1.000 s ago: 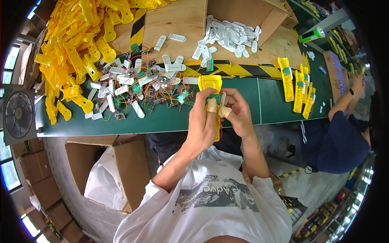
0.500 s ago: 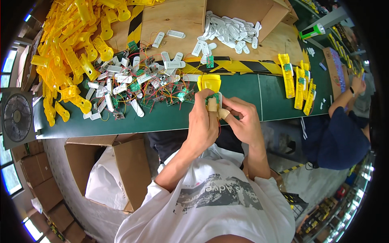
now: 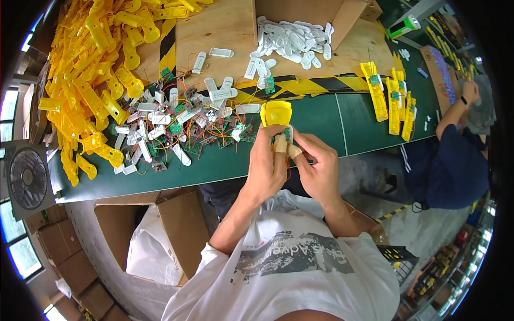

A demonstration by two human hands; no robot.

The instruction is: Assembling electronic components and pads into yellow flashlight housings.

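Note:
Both hands meet over a yellow plastic housing at the table's front edge. My left hand is closed around its lower part. My right hand pinches from the other side, its thumb beside the left thumb. Tan coverings wrap both thumb tips. Between the fingers shows a sliver of a green circuit board with a white edge; most of it is hidden. A few thin wires hang below the fingers. Left of the hands lies a tangle of wired green boards and white covers.
Yellow housings are heaped at the far left. White oval covers spill from a cardboard box. Several fitted yellow housings lie at the right. A co-worker sits beyond them. An open carton stands below the table.
My view has turned slightly, so the table's contents sit further left. Both hands stay together on the housing; the fingers now cover more of the green board.

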